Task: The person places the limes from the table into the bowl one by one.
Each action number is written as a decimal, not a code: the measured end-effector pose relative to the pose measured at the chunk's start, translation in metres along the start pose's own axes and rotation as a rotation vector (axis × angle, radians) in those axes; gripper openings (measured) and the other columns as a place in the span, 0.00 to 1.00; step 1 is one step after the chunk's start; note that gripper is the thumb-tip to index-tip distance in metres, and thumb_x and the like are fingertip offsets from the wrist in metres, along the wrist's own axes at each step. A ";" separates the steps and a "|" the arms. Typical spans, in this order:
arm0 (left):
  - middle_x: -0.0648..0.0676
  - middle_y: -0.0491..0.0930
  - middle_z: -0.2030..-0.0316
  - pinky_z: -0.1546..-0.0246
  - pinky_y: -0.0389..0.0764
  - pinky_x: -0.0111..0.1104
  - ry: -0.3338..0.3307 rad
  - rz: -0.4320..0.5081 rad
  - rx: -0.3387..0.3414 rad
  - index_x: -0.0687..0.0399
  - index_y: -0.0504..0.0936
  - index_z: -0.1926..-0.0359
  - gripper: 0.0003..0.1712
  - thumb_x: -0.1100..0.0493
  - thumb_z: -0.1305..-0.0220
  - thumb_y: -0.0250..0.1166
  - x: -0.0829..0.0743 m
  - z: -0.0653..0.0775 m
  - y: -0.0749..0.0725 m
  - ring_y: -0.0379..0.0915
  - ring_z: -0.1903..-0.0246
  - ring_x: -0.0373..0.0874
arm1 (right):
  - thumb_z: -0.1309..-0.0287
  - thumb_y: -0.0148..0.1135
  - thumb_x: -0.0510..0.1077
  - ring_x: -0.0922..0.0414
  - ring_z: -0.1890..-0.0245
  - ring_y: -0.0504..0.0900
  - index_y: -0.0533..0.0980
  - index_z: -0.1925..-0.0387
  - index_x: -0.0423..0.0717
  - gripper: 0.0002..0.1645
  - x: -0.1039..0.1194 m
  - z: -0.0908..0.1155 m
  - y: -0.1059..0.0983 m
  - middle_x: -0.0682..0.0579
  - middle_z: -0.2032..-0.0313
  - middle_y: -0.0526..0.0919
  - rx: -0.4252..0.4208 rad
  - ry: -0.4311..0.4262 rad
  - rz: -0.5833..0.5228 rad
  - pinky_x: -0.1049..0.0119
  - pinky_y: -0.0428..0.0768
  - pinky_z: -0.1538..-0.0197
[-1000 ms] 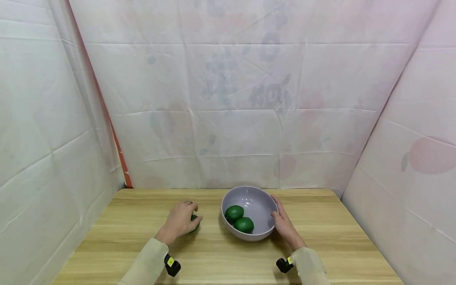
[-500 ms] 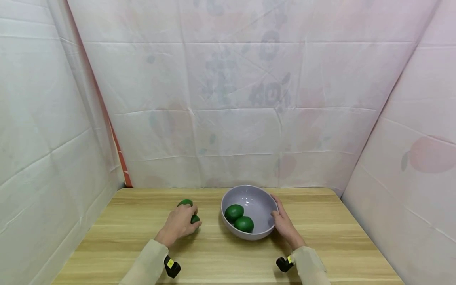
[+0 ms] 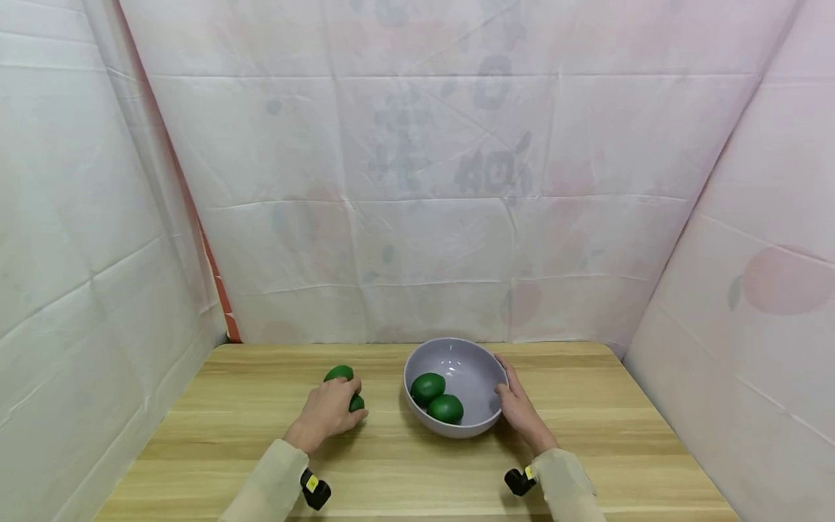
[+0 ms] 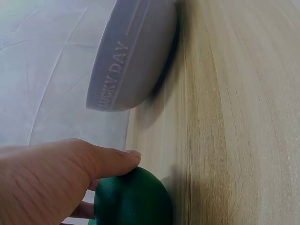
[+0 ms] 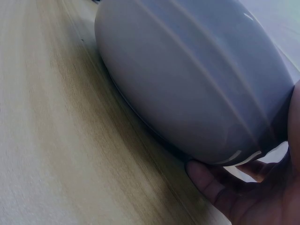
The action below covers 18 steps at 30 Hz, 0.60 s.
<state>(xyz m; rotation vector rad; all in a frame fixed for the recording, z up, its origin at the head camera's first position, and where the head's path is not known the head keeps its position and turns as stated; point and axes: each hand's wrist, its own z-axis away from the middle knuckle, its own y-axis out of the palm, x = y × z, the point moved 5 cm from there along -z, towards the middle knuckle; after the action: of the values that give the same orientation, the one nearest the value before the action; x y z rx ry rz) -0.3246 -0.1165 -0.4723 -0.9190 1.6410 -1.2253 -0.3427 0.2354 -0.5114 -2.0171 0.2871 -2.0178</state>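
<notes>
In the head view, my left hand grips a smooth, dark green oval fruit on the left part of the table. Its thumb lies against the fruit in the left wrist view, and the fingers partly hide it. Just beyond the knuckles lies a second green fruit, partly covered by that hand. A grey-lilac bowl stands right of it, with two more green fruits inside at its left. My right hand holds the bowl's right side, thumb at the rim and fingers along the outside.
The wooden table carries everything. White printed cloth hangs behind and on both sides of it. Raised letters reading LUCKY DAY mark the bowl's outer wall. Each wrist wears a small black camera.
The second green fruit has come into sight beyond my left hand, which has shifted slightly toward me and left. My right hand and the bowl have stayed put.
</notes>
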 end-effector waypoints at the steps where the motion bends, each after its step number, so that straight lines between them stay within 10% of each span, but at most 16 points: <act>1: 0.52 0.80 0.68 0.73 0.76 0.42 -0.001 0.003 0.004 0.52 0.81 0.56 0.20 0.47 0.43 0.76 0.000 0.000 0.000 0.71 0.72 0.44 | 0.28 0.33 0.33 0.35 0.19 0.41 0.44 0.19 0.49 0.39 0.001 0.000 0.000 0.39 0.19 0.41 0.000 0.000 -0.003 0.36 0.46 0.23; 18: 0.52 0.80 0.68 0.71 0.76 0.42 -0.015 0.075 0.073 0.55 0.80 0.53 0.23 0.50 0.44 0.77 -0.004 0.006 0.003 0.70 0.72 0.44 | 0.29 0.33 0.33 0.34 0.19 0.41 0.43 0.19 0.49 0.39 0.001 0.003 0.001 0.39 0.19 0.41 0.006 -0.001 -0.010 0.37 0.46 0.23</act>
<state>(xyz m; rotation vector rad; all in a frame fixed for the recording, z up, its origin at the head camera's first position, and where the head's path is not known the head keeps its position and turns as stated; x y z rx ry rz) -0.3179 -0.1136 -0.4746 -0.8126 1.5938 -1.2166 -0.3397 0.2343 -0.5107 -2.0198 0.2715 -2.0212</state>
